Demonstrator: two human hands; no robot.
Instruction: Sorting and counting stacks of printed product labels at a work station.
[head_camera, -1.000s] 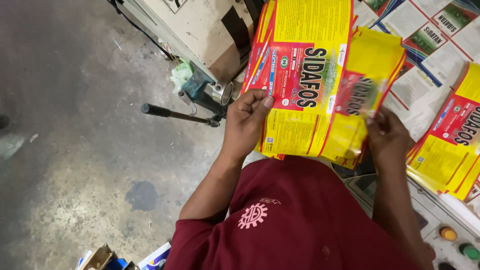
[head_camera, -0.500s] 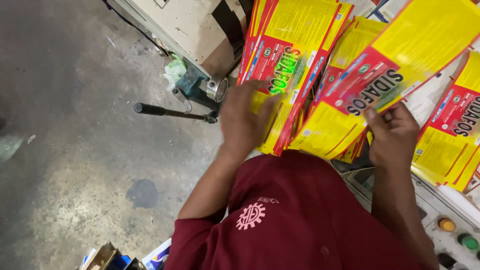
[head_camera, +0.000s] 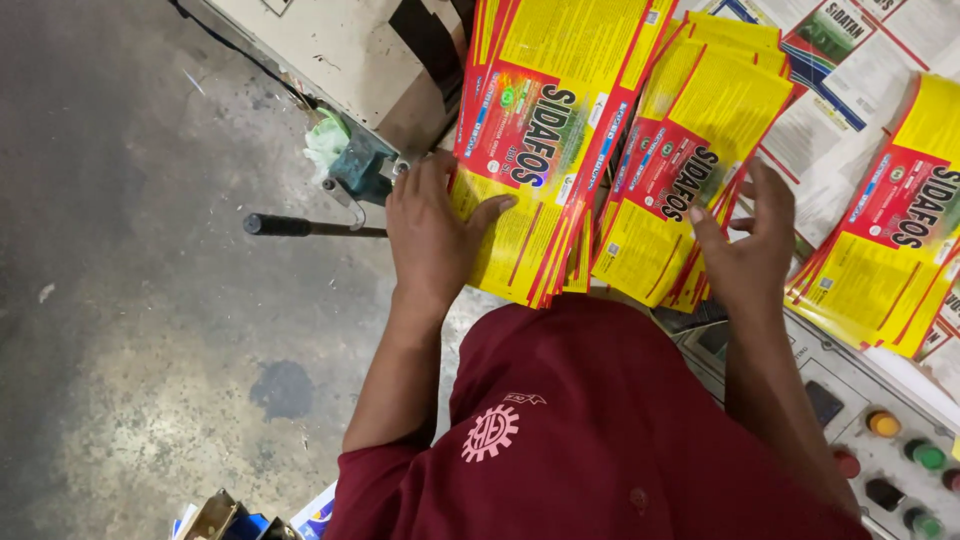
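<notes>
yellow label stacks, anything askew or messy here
Yes: the stack under the left hand and the one at the right hand are fanned out with uneven edges. No tears or spills visible.

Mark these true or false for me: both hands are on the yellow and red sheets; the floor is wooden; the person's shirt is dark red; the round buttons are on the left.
1. Both hands touch stacks of yellow and red printed sheets. True: the left hand rests on the left stack, the right hand on the middle stack.
2. The floor is wooden. False: the floor is grey, stained concrete.
3. The shirt is dark red. True.
4. The coloured round buttons sit on the left. False: they are at lower right.
</notes>
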